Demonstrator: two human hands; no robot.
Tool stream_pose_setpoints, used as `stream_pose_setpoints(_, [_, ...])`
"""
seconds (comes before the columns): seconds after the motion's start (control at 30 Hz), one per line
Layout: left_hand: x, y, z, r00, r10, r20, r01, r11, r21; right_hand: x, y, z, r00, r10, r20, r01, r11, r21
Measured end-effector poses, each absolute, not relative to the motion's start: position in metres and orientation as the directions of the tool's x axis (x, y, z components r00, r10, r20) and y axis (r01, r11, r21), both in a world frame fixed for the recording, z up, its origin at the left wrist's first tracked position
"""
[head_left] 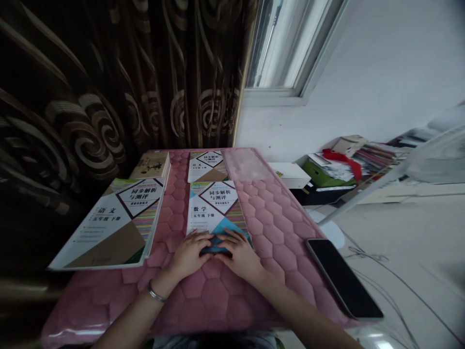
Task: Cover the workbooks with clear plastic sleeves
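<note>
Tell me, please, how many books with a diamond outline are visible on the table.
3: a left book, a middle book under the left hand and right hand, and a far book beyond it. More may be hidden underneath.

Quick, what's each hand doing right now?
Left hand: open, touching the maths book.
Right hand: open, touching the maths book too.

The hands (pixel 192 252) (pixel 237 254) partly hide the maths book (pixel 214 206)
</note>
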State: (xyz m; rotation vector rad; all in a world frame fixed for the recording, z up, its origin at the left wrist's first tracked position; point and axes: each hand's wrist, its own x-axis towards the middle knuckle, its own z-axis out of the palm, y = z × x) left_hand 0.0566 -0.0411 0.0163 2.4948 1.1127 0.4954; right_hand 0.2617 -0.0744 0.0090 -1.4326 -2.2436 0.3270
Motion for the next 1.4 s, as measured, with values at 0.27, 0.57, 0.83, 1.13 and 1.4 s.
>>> stream_pose_setpoints(0.27, [0.023, -0.038, 0.014, 0.607, 0.76, 0.232, 0.627, -0.637, 0.448, 0.302, -0.078, 0.001, -0.35, 0.84, 0.414, 0.769, 0.51, -0.384])
stream_pose_setpoints(0.57, [-0.014, -0.035, 0.01, 0.577, 0.794, 0.194, 0.638, -0.585, 0.5, 0.357, -0.088, -0.006, -0.325, 0.852, 0.411, 0.801, 0.479, -0.359])
stream_pose_setpoints(0.83, [-0.012, -0.037, 0.013, 0.527, 0.834, 0.162, 0.676, -0.527, 0.515, 0.36, -0.088, -0.007, -0.328, 0.879, 0.345, 0.817, 0.448, -0.363])
stream_pose_setpoints(1.13, [0.004, -0.051, 0.023, 0.532, 0.815, 0.229, 0.723, -0.579, 0.377, 0.337, -0.095, 0.016, -0.313, 0.901, 0.3, 0.842, 0.41, -0.351])
stream_pose_setpoints(1.4, [0.061, -0.052, 0.029, 0.612, 0.756, 0.23, 0.667, -0.65, 0.363, 0.259, -0.081, 0.021, -0.385, 0.886, 0.258, 0.811, 0.458, -0.364])
